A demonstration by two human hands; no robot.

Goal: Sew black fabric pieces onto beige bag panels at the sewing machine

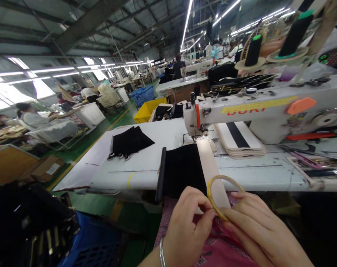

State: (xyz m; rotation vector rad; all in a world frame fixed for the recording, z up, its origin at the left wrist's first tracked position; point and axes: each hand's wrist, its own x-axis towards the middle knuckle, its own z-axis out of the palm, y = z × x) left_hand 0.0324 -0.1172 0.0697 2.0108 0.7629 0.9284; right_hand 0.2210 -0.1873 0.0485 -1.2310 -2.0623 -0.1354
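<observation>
My left hand (pixel 186 226) and my right hand (pixel 257 230) meet low in the view, over my lap. Both pinch a thin yellow ring of tape (pixel 222 194), the left from the left side, the right from below. Behind the ring a black fabric piece (pixel 182 168) with a pale strip (pixel 211 170) lies on the white table (pixel 146 167) and runs up under the needle of a white sewing machine (pixel 257 109). A metal bangle is on my left wrist.
A folded black piece (pixel 131 141) lies at the table's left. A stack of striped pieces (pixel 239 140) sits beside the machine. Black thread cones (pixel 253 50) stand on top. A blue bin (pixel 87 241) is at lower left; yellow (pixel 147 110) and blue crates stand farther back. Other workers sit at the left.
</observation>
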